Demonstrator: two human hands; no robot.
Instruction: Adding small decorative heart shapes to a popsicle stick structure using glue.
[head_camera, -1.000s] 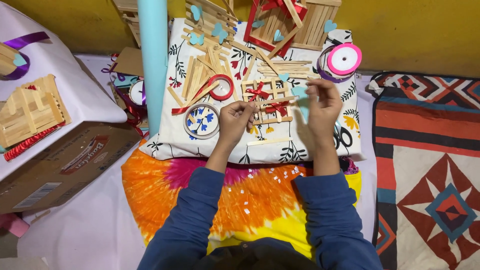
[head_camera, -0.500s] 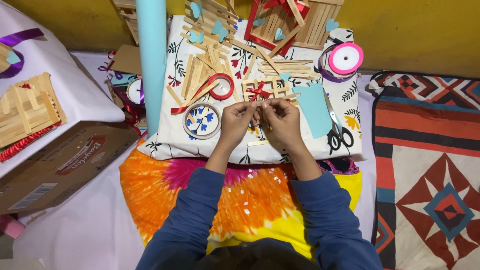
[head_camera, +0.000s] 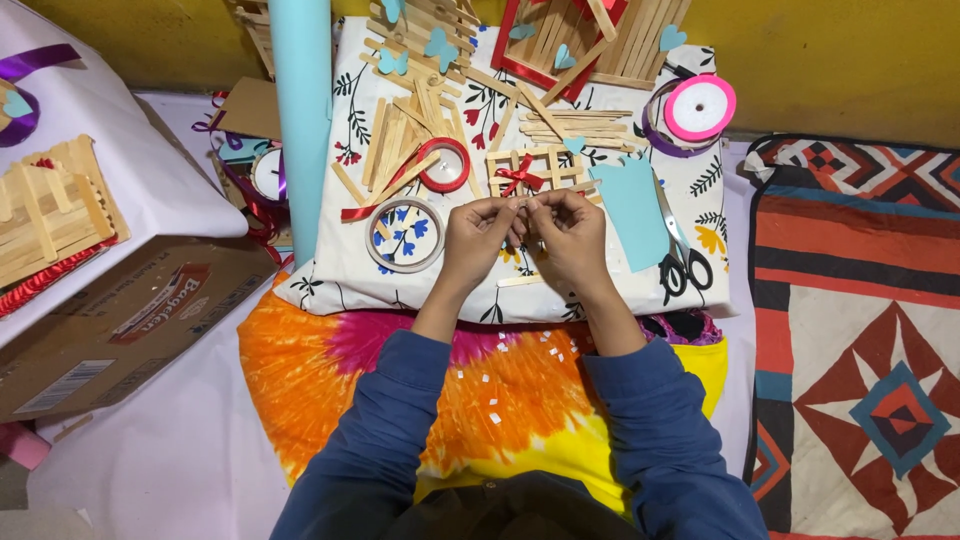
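Both hands have closed together, left hand (head_camera: 478, 238) and right hand (head_camera: 572, 235) fingers pinching something too small to identify, with the stick lattice (head_camera: 530, 172) just beyond the fingertips.

left hand (head_camera: 478, 238) fingertips pinched | right hand (head_camera: 568, 232) fingertips pinched | hands touching, forearms converging

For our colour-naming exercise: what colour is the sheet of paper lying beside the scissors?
Light blue: the paper sheet lies just left of the scissors, clearest in the head view.
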